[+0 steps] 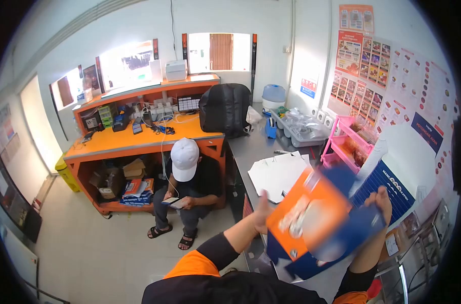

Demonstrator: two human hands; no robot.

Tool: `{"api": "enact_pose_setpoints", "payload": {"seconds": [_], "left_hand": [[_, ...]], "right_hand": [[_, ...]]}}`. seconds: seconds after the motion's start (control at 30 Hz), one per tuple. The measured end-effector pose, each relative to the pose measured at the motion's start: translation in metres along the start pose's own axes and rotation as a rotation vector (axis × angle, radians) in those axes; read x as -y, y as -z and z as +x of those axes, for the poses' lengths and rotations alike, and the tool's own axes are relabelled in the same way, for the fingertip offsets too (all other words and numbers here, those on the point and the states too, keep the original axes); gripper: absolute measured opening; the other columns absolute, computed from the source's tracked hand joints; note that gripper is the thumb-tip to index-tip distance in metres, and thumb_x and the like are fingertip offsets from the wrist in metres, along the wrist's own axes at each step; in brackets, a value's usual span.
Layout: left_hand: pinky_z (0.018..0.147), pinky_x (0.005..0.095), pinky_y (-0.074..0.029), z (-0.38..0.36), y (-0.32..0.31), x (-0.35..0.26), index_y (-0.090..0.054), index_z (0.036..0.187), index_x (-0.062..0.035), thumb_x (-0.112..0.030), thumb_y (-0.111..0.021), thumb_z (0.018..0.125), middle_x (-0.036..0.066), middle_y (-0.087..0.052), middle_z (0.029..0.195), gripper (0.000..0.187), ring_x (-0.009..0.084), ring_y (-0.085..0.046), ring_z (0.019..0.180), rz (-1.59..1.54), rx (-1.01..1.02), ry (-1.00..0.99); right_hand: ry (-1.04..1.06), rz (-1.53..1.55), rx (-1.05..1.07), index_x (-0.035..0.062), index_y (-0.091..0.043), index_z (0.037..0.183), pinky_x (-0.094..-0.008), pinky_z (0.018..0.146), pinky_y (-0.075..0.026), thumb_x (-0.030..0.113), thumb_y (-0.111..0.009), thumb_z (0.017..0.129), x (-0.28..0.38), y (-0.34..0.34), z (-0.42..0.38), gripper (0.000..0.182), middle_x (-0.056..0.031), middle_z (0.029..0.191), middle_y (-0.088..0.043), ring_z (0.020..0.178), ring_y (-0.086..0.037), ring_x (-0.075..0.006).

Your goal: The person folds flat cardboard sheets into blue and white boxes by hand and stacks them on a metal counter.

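Note:
Between my two hands is a printed cardboard box (304, 210), orange and dark blue with a food picture on its orange side. Its panels and flaps stand at different angles, and the right part is smeared by motion. At its left edge, my left hand (261, 212) grips the card, thumb up, with the other fingers mostly hidden behind it. My right hand (380, 203) holds the blue part at the right edge, fingers curled. Just beyond the box, white flat card sheets (273, 172) lie on the metal table (245, 152).
Further back are a grey tray (304, 136) of plastic-wrapped items, a pink rack (342, 142) and a black backpack (225, 109). To the left a person in a white cap (185, 157) sits with a tablet by the orange counter (139, 143). A blue printed panel (382, 190) stands at right.

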State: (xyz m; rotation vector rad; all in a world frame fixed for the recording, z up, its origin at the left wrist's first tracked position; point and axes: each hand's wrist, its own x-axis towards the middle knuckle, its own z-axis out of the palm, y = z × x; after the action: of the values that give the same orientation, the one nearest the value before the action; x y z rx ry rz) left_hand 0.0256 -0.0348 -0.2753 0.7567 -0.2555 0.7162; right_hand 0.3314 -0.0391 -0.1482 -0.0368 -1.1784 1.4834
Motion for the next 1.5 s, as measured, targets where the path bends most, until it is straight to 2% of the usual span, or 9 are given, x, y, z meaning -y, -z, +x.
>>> {"api": "enact_pose_setpoints", "payload": {"seconds": [0.03, 0.13, 0.23, 0.37, 0.5, 0.7, 0.87, 1.3, 1.5], "left_hand": [[0.100, 0.0451, -0.027, -0.003, -0.037, -0.010, -0.035, 0.128, 0.0002, -0.090, -0.027, 0.049, 0.017, -0.038, 0.130, 0.120, 0.0288, -0.034, 0.122, -0.066, -0.270, -0.195], [0.099, 0.0398, -0.027, -0.008, -0.078, -0.016, -0.044, 0.118, 0.0050, -0.071, -0.035, 0.066, 0.016, -0.038, 0.129, 0.092, 0.0264, -0.035, 0.119, 0.227, 0.031, -0.427], [0.086, 0.0297, -0.038, -0.011, -0.131, -0.024, -0.056, 0.105, 0.0012, -0.021, -0.057, 0.082, 0.013, -0.054, 0.110, 0.032, 0.0225, -0.051, 0.100, 1.633, -0.451, -0.727], [0.072, 0.0248, -0.046, -0.018, -0.123, -0.014, -0.054, 0.101, 0.0040, -0.009, -0.058, 0.082, 0.010, -0.060, 0.091, 0.024, 0.0136, -0.057, 0.080, 1.034, -0.813, -0.779], [0.074, 0.0297, -0.050, -0.003, -0.111, -0.021, -0.049, 0.102, 0.0010, -0.007, -0.051, 0.084, 0.011, -0.060, 0.090, 0.021, 0.0170, -0.060, 0.080, 0.419, -0.776, -0.719], [0.080, 0.0323, -0.048, 0.011, -0.070, -0.023, -0.041, 0.116, -0.0007, -0.006, -0.048, 0.085, 0.010, -0.055, 0.101, 0.033, 0.0185, -0.058, 0.089, 0.324, -0.741, -0.617], [0.080, 0.0318, -0.050, 0.028, -0.049, -0.006, -0.037, 0.123, -0.0049, -0.004, -0.050, 0.085, 0.009, -0.052, 0.109, 0.041, 0.0202, -0.054, 0.099, 0.519, -0.765, -0.564], [0.079, 0.0335, -0.048, 0.046, -0.013, -0.015, -0.040, 0.120, -0.0084, -0.020, -0.042, 0.091, 0.007, -0.052, 0.111, 0.031, 0.0177, -0.055, 0.097, 0.290, -0.587, -0.356], [0.077, 0.0221, -0.043, 0.017, -0.048, -0.050, -0.042, 0.114, 0.0040, 0.000, -0.053, 0.079, 0.005, -0.055, 0.101, 0.037, 0.0098, -0.053, 0.091, 0.659, -0.267, 0.219]], "right_hand": [[-0.013, 0.014, -0.231, 0.0032, -0.053, 0.100, -0.0321, 0.063, -0.051, 0.013, -0.058, 0.079, -0.010, -0.006, 0.007, 0.024, -0.0102, 0.085, -0.062, 0.071, -0.059, -0.0182], [-0.045, 0.035, -0.668, 0.0033, -0.052, 0.105, -0.0340, 0.077, -0.048, 0.018, -0.045, 0.088, -0.046, -0.010, 0.012, 0.024, -0.0110, 0.097, -0.058, 0.085, -0.057, -0.0199], [-0.122, -0.021, -0.692, 0.0009, -0.050, 0.110, -0.0342, 0.075, -0.048, 0.018, -0.044, 0.088, -0.077, -0.004, 0.010, 0.028, -0.0103, 0.096, -0.059, 0.084, -0.058, -0.0200], [0.403, -0.647, -0.731, -0.0013, -0.045, 0.116, -0.0402, 0.098, -0.030, 0.021, -0.046, 0.087, -0.095, -0.027, -0.007, 0.037, -0.0138, 0.121, -0.045, 0.112, -0.043, -0.0258], [0.693, -1.743, 0.334, 0.0204, -0.047, 0.120, -0.0539, 0.103, 0.001, 0.024, -0.055, 0.077, -0.142, -0.077, -0.051, 0.044, -0.0165, 0.131, -0.037, 0.127, -0.024, -0.0360], [0.648, -1.505, 0.522, 0.0229, -0.054, 0.111, -0.0584, 0.101, -0.009, 0.021, -0.052, 0.076, -0.103, -0.066, -0.016, 0.035, -0.0112, 0.126, -0.044, 0.124, -0.030, -0.0369], [0.515, -1.547, 0.184, 0.0099, -0.059, 0.100, -0.0518, 0.091, -0.033, 0.013, -0.054, 0.075, -0.127, -0.069, 0.001, 0.025, -0.0204, 0.118, -0.048, 0.108, -0.045, -0.0353], [0.522, -1.479, 0.039, -0.0014, -0.052, 0.113, -0.0479, 0.090, -0.034, 0.027, -0.045, 0.086, -0.171, -0.024, 0.016, 0.040, -0.0227, 0.122, -0.046, 0.108, -0.044, -0.0400], [0.357, -0.873, -0.067, -0.0054, -0.057, 0.100, -0.0393, 0.074, -0.046, 0.032, -0.048, 0.084, -0.113, -0.047, 0.009, 0.042, -0.0254, 0.112, -0.051, 0.079, -0.057, -0.0345]]}}
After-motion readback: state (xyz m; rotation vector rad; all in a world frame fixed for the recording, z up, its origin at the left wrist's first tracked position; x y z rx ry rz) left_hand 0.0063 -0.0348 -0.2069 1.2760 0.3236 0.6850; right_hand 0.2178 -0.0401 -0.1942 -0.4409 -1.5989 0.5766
